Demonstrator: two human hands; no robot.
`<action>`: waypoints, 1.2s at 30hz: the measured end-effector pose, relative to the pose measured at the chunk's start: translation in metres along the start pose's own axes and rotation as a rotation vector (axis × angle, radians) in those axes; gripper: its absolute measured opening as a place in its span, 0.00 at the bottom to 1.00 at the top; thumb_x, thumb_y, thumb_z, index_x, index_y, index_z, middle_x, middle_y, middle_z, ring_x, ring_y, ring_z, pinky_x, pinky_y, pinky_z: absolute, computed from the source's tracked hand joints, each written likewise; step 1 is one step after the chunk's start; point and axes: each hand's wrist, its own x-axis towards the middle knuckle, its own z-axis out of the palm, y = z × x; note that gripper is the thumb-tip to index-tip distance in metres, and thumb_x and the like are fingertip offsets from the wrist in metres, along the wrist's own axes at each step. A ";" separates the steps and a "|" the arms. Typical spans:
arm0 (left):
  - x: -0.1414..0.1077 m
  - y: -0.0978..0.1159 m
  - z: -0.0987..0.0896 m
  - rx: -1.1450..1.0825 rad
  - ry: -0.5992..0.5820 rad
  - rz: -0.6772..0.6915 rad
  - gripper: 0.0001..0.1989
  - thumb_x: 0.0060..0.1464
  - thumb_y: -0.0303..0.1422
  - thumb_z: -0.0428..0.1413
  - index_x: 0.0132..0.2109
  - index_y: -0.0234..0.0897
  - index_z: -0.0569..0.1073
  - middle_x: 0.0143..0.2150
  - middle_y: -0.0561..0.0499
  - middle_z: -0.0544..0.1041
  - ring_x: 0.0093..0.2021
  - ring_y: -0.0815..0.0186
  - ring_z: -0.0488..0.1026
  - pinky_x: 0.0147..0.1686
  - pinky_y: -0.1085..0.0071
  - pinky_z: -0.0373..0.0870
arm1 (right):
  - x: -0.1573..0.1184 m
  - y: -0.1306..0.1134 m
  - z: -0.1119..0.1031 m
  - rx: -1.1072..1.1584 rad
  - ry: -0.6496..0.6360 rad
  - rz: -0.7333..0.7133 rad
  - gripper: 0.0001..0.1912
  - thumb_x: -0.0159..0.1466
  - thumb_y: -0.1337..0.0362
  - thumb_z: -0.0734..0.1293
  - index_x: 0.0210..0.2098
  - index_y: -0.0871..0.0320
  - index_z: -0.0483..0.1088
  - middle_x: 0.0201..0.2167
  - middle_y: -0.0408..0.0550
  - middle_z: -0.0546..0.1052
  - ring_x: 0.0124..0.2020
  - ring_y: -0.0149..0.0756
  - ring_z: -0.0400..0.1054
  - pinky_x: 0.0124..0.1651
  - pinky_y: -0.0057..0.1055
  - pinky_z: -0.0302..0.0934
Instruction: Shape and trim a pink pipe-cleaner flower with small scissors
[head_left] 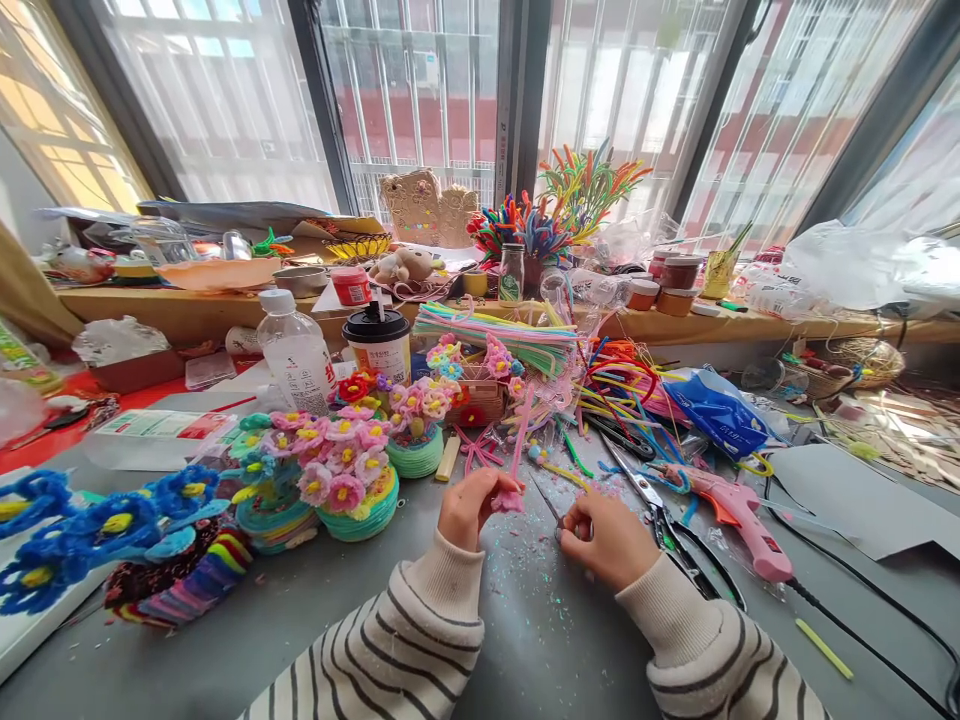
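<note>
My left hand (471,505) pinches a pink pipe cleaner (521,440); its lower end is bunched into a small fuzzy shape at my fingertips, and a straight length sticks up. Slim pointed scissors (549,498) are in my closed right hand (611,535), blades pointing up and left toward the pink piece but apart from it. My fingers hide most of their handles. Just beyond my hands lie several loose pink pipe cleaner pieces (478,448) and a yellow one (562,473). Small coloured clippings dot the grey table (525,640) between my sleeves.
Pipe cleaner flowers in pots (346,470) crowd the left, with blue flowers (112,525) nearest. A bottle (296,350) and lidded cup (377,340) stand behind. Large scissors (660,510) and a corded pink glue gun (739,510) lie right. Pastel pipe cleaners (502,335) are heaped ahead.
</note>
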 end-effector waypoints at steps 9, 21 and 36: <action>0.001 -0.005 0.006 0.059 0.044 -0.011 0.09 0.31 0.31 0.58 0.24 0.31 0.68 0.21 0.51 0.73 0.24 0.71 0.68 0.25 0.76 0.64 | 0.004 -0.014 0.015 1.015 0.011 0.109 0.09 0.45 0.59 0.64 0.18 0.59 0.63 0.10 0.34 0.55 0.11 0.21 0.44 0.14 0.22 0.39; 0.003 -0.006 0.006 0.003 0.069 -0.090 0.12 0.29 0.30 0.59 0.26 0.31 0.68 0.20 0.51 0.73 0.24 0.68 0.70 0.26 0.73 0.64 | 0.001 -0.018 0.011 0.986 -0.071 -0.015 0.12 0.47 0.57 0.64 0.18 0.61 0.64 0.14 0.37 0.59 0.17 0.24 0.50 0.20 0.22 0.46; 0.001 -0.001 0.009 0.203 -0.039 0.018 0.09 0.33 0.33 0.57 0.22 0.32 0.66 0.16 0.54 0.71 0.17 0.75 0.64 0.18 0.78 0.58 | -0.002 -0.022 0.019 0.677 -0.119 -0.168 0.27 0.47 0.40 0.52 0.18 0.60 0.57 0.16 0.39 0.57 0.19 0.27 0.49 0.22 0.24 0.46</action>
